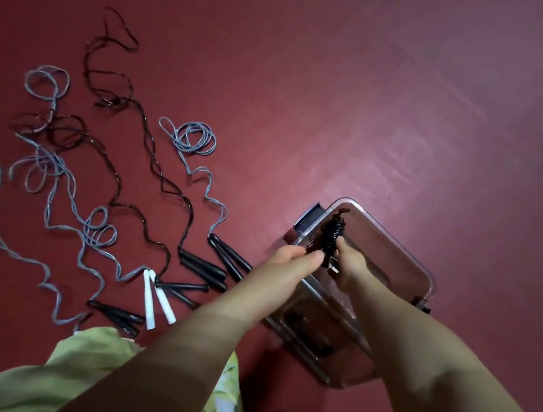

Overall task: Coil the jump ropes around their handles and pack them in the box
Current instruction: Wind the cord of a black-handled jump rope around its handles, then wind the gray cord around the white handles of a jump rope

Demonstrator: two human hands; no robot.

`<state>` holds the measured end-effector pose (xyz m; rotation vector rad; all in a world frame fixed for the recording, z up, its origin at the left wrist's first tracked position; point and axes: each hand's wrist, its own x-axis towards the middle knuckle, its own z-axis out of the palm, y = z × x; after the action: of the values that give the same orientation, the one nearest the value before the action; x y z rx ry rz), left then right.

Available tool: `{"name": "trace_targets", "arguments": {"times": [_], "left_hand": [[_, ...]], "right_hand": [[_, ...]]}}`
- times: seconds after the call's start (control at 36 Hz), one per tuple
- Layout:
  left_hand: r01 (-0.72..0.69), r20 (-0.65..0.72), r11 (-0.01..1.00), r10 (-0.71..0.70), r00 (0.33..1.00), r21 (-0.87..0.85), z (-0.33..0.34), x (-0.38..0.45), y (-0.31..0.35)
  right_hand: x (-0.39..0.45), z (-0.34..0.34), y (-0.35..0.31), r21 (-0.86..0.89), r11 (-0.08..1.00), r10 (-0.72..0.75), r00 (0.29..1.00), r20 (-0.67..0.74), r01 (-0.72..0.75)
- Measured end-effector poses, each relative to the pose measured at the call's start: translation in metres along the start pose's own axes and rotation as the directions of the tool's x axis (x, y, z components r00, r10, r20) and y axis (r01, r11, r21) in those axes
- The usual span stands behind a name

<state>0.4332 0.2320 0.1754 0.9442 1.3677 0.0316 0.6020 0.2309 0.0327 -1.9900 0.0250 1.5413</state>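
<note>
Step in hand: one dark jump rope, wound into a coiled bundle point(332, 235), is held over the open box point(407, 250); by my reading this is the finish of coiling, just ahead of packing.
Right hand point(349, 264): fingers curl round the lower end of the coiled bundle, where the handles seem to be; a small pale tip shows just below the fingers.
Left hand point(295, 257): reaches in from the left, fingers fairly straight and close together, fingertips touching the bundle's side; whether it pinches a loose rope end I cannot tell.
Box: clear plastic with a dark latch at the far end, lying on the red floor point(385, 99) just right of the rope handles; dark shapes inside the near end may be ropes already packed, but the forearms hide much of it.
Waiting ropes: several lie uncoiled on the floor to the left, grey cords point(193, 137) and dark cords point(148, 144) trailing away, their black handles point(200, 265) and one white handles pair point(155, 299) gathered near the person's knee.
Progress: early, judging by how many ropes remain loose.
Next move calls for: securing the loose end so the winding does not spring open, lowering the bundle into the box, then releasing it flat beside whatever lies there.
Foreground: a green garment point(50, 385) at the lower left.
</note>
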Motion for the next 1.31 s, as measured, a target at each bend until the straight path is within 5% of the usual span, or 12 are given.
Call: {"name": "trace_targets", "arguments": {"times": [0.08, 0.31, 0.53, 0.61, 0.75, 0.94, 1.06, 1.22, 1.31], "left_hand": [[-0.035, -0.034, 0.999, 0.035, 0.999, 0.005, -0.006, 0.002, 0.004], [-0.137, -0.155, 0.979, 0.161, 0.975, 0.153, -0.040, -0.028, 0.027], [-0.343, -0.398, 0.931, 0.364, 0.842, 0.124, -0.147, -0.119, -0.005], [-0.307, -0.540, 0.948, 0.301, 0.786, 0.081, -0.197, -0.154, -0.060], [-0.328, -0.700, 0.917, 0.082, 0.709, -0.226, -0.253, -0.189, -0.168], [-0.372, -0.738, 0.719, -0.285, 0.611, -0.586, -0.265, -0.180, -0.303], [-0.318, -0.613, 0.574, -0.442, 0.655, -0.754, -0.264, -0.147, -0.368], [-0.324, -0.567, 0.487, -0.516, 0.642, -0.811, -0.262, -0.102, -0.413], [-0.286, -0.522, 0.463, -0.534, 0.665, -0.839, -0.253, -0.089, -0.426]], "right_hand": [[-0.006, 0.005, 0.002, -0.057, 0.998, 0.014, 1.000, 0.013, -0.013], [-0.098, 0.039, -0.010, -0.163, 0.934, -0.255, 0.911, 0.323, 0.319], [-0.210, 0.126, -0.028, -0.308, 0.778, -0.321, 0.767, 0.555, 0.548], [-0.254, 0.174, -0.029, -0.349, 0.648, -0.322, 0.658, 0.680, 0.678], [-0.306, 0.262, -0.006, -0.395, 0.414, -0.218, 0.511, 0.832, 0.820], [-0.304, 0.371, 0.087, -0.570, 0.177, 0.097, 0.562, 0.821, 0.802], [-0.274, 0.417, 0.160, -0.612, 0.052, 0.202, 0.592, 0.780, 0.789], [-0.217, 0.453, 0.227, -0.714, 0.085, 0.133, 0.703, 0.699, 0.695], [-0.181, 0.458, 0.251, -0.707, -0.038, 0.093, 0.707, 0.701, 0.706]]}}
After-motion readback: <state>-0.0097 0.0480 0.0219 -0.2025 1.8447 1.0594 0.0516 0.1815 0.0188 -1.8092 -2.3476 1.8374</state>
